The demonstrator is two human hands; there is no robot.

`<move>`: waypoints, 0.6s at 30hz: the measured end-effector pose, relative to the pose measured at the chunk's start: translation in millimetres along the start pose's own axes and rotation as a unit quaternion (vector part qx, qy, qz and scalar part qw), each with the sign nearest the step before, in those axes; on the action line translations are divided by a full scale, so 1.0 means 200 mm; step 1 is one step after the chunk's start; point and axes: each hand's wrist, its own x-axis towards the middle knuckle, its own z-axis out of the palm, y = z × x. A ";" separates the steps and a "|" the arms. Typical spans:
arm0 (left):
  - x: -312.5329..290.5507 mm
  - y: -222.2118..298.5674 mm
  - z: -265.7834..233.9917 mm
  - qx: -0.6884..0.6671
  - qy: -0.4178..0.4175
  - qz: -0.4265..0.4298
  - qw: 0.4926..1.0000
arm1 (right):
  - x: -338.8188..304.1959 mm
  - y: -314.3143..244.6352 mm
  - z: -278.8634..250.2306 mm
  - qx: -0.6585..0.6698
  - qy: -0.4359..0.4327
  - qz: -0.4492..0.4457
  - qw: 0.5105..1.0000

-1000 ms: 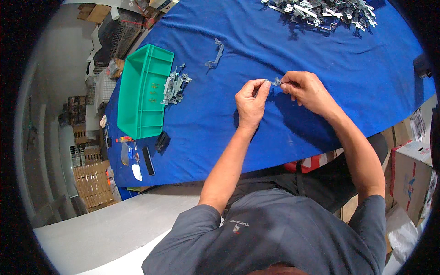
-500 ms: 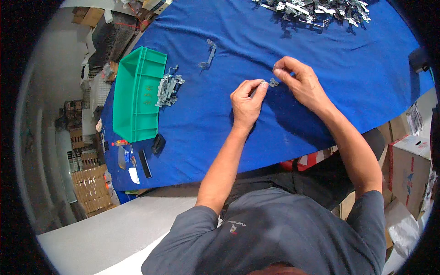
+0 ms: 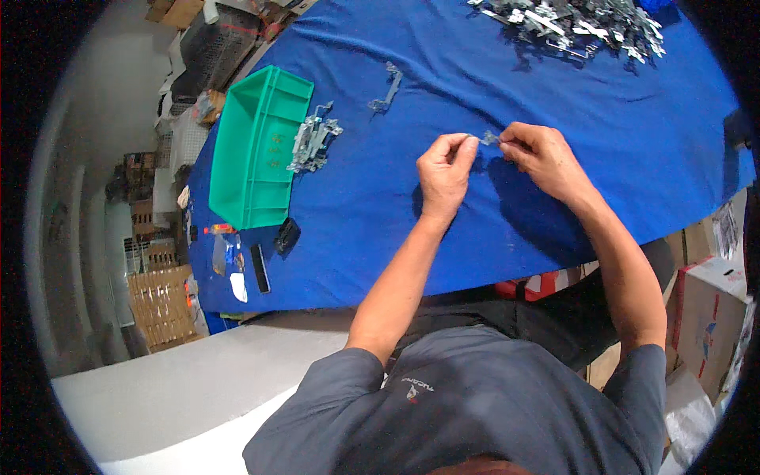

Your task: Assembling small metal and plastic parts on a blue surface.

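Between my two hands is a small silvery metal bracket (image 3: 489, 138), held above the blue cloth. My left hand (image 3: 445, 176) pinches its left end between thumb and forefinger. The thumb and fingers of my right hand (image 3: 548, 161) are closed at its right end. Most of the bracket is covered by my fingertips, and its exact shape is too small to make out. A single longer metal bracket (image 3: 386, 89) lies on the cloth beyond my left hand. Farther left, several metal brackets (image 3: 315, 142) lie stacked against a green plastic bin (image 3: 273, 190).
A large heap of metal brackets (image 3: 574, 24) sits at the table's far right. Near the left edge of the blue cloth (image 3: 356, 229) are a dark phone (image 3: 260, 267), a small black object (image 3: 286, 236) and a white piece (image 3: 238, 286). A cardboard box (image 3: 708, 317) stands at right.
My right hand has come down to the bracket, and its fingers have closed at the bracket's right end. My left hand keeps its pinch. The whole view has shifted slightly.
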 end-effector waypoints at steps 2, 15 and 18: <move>0.00 -0.02 -0.01 0.034 -0.001 0.014 0.999 | -0.01 -0.02 0.00 -0.006 0.003 0.005 1.000; 0.02 -0.05 -0.01 0.091 -0.006 0.093 0.991 | 0.02 0.02 0.04 0.116 0.002 0.016 0.993; 0.01 -0.04 -0.01 0.084 -0.028 0.065 0.994 | 0.04 0.07 0.05 0.005 0.033 -0.064 0.997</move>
